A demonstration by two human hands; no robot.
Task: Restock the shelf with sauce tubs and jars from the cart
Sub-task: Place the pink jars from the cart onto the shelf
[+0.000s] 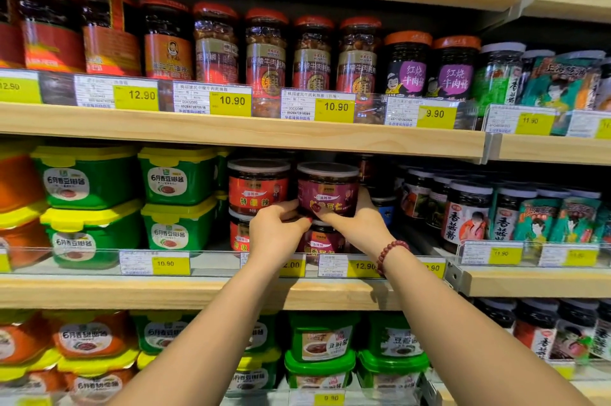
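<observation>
Where the purple jar sat: the purple jar [327,190] stood upright at the front of the middle shelf [198,290], directly above a lower purple jar [322,240] of the same kind; the hands hid whether the two touched.
Left hand: the left hand [277,227] gripped the purple jar at its lower left edge, fingers curled against the side and thumb tip at the bottom of the label.
Right hand: the right hand [357,220] held the same jar from the right, thumb laid across the lower front and fingers wrapped behind its right side.
Bracelet: a bracelet [391,253] of dark red beads circled the right wrist.
Red jar: a red jar [258,187] stood just beside the purple jar on its left, at the same height, stacked on another red one.
Green tubs: green tubs [178,177] with yellow lids were stacked two high further left.
Price tags: yellow price tags [363,265] lined the shelf's clear front rail, below the hands.
Shelf above: a row of red-lidded jars [312,52] stood upright side by side.
</observation>
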